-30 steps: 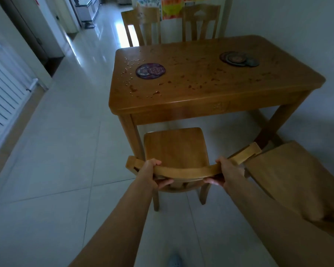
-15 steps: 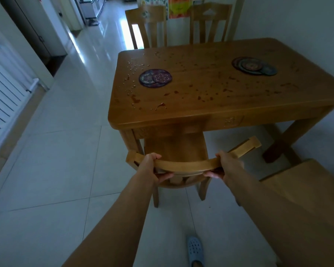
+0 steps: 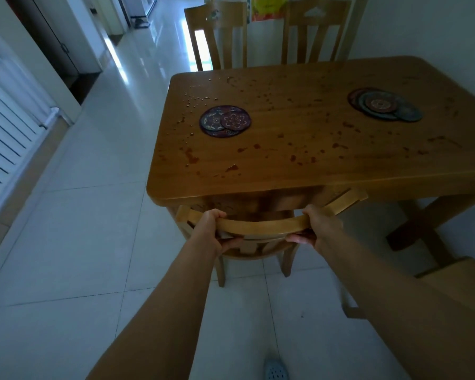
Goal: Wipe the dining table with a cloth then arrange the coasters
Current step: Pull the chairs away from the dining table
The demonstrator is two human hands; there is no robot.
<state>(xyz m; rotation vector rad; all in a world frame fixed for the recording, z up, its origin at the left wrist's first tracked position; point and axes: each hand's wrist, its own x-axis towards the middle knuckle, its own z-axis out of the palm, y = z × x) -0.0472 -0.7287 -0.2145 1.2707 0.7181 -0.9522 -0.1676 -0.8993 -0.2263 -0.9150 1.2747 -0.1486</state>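
Gripping the top rail of a chair (image 3: 261,224) at the worktop's (image 3: 299,165) near edge, left hand (image 3: 207,229) and right hand (image 3: 322,229) hold no cloth, so wiping looks unstarted: spills (image 3: 232,168) remain, and the coasters (image 3: 225,120) lie unarranged in overlapping left and right piles.

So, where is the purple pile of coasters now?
In the head view, the purple coasters lie on the left part of the dining table, beside scattered droplets.
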